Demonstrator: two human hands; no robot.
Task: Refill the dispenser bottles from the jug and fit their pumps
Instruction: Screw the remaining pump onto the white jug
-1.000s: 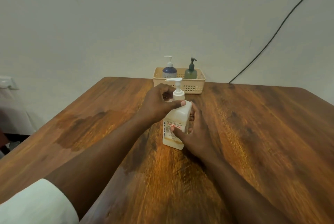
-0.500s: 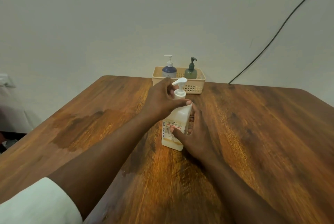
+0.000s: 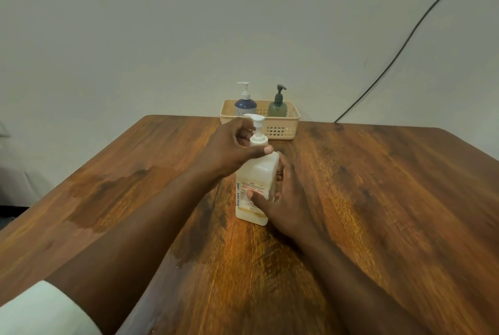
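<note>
A white square dispenser bottle point(image 3: 255, 172) with a red-lettered label stands upright on the wooden table point(image 3: 378, 199), a little pale liquid showing at its base. Its white pump point(image 3: 258, 129) sits on the neck, nozzle pointing left. My left hand point(image 3: 232, 149) curls round the pump collar, thumb across the bottle's shoulder. My right hand point(image 3: 278, 199) grips the bottle's body from the right, thumb on the label. No jug is in view.
At the table's far edge a beige basket point(image 3: 283, 129) holds a blue bottle point(image 3: 245, 105) with a white pump and a green bottle point(image 3: 277, 107) with a dark pump. A black cable point(image 3: 405, 37) runs down the wall at the right.
The pump nozzle has swung round under my left hand's fingers: left, then toward me-right, now left again. My right hand has kept its hold on the bottle.
</note>
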